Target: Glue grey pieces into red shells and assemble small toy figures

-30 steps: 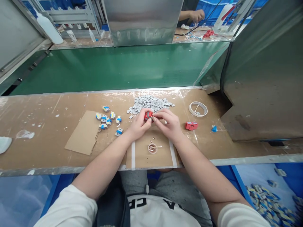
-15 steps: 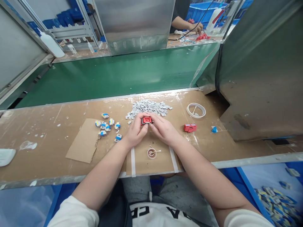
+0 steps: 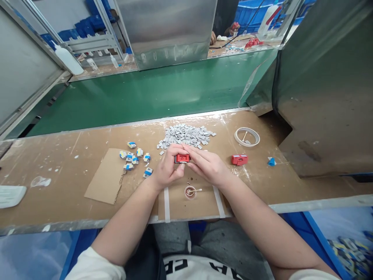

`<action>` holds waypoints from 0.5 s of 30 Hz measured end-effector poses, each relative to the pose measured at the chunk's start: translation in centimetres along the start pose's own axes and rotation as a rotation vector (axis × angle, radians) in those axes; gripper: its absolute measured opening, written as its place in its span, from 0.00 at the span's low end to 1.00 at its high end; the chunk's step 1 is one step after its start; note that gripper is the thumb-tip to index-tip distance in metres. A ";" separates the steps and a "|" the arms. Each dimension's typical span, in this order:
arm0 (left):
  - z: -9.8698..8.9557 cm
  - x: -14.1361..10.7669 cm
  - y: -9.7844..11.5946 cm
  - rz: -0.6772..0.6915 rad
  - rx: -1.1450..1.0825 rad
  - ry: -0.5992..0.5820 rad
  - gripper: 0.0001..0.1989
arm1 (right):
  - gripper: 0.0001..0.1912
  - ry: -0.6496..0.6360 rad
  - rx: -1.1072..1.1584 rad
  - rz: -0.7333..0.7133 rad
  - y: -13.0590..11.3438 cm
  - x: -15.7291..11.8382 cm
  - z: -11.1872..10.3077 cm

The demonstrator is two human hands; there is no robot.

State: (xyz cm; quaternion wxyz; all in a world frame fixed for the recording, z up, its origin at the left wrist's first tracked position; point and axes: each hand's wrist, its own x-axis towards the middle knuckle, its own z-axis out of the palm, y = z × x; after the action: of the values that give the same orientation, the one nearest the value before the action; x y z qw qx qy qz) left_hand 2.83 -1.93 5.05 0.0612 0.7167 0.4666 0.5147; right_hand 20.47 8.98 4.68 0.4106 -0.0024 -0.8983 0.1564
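In front of the pile of small grey pieces point(image 3: 188, 134), my two hands meet around a small red plastic block point(image 3: 182, 158) with a recess facing me. My left hand point(image 3: 166, 171) is closed on its left side, thumb at the lower edge. From the right, my right hand point(image 3: 210, 166) is closed against its other end, fingers pressed together. Something pale shows along the block's lower edge, too small to make out. Below the hands, a little cup point(image 3: 190, 193) has a cotton swab point(image 3: 198, 190) lying across it.
Several blue, white and yellow blocks point(image 3: 134, 160) lie to the left, by a cardboard sheet point(image 3: 101, 177). On the right are another red block point(image 3: 239, 160), a tape ring point(image 3: 258, 140) and a blue piece point(image 3: 272, 161). Behind runs a green belt point(image 3: 160, 93).
Both hands still hold the red block together, with its recess toward me. The view has shifted slightly. Across the belt, a co-worker's hand has moved left, partly behind the metal panel.
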 end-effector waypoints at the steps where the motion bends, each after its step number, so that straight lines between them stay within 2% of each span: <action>1: 0.0 0.0 0.0 0.006 0.001 0.001 0.13 | 0.35 0.000 -0.005 -0.001 0.0 0.0 0.0; 9: -0.3 0.1 0.6 0.056 0.029 -0.046 0.15 | 0.36 0.118 0.046 0.001 -0.6 -0.2 0.4; 15: 0.0 -0.2 0.7 0.049 0.038 -0.004 0.14 | 0.36 0.166 0.058 0.049 -1.0 -0.5 1.0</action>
State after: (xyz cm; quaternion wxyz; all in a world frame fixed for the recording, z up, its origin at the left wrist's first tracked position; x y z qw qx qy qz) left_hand 3.21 -2.44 5.32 0.0358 0.7299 0.4585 0.5057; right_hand 20.14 7.69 3.95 0.4795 -0.0256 -0.8560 0.1916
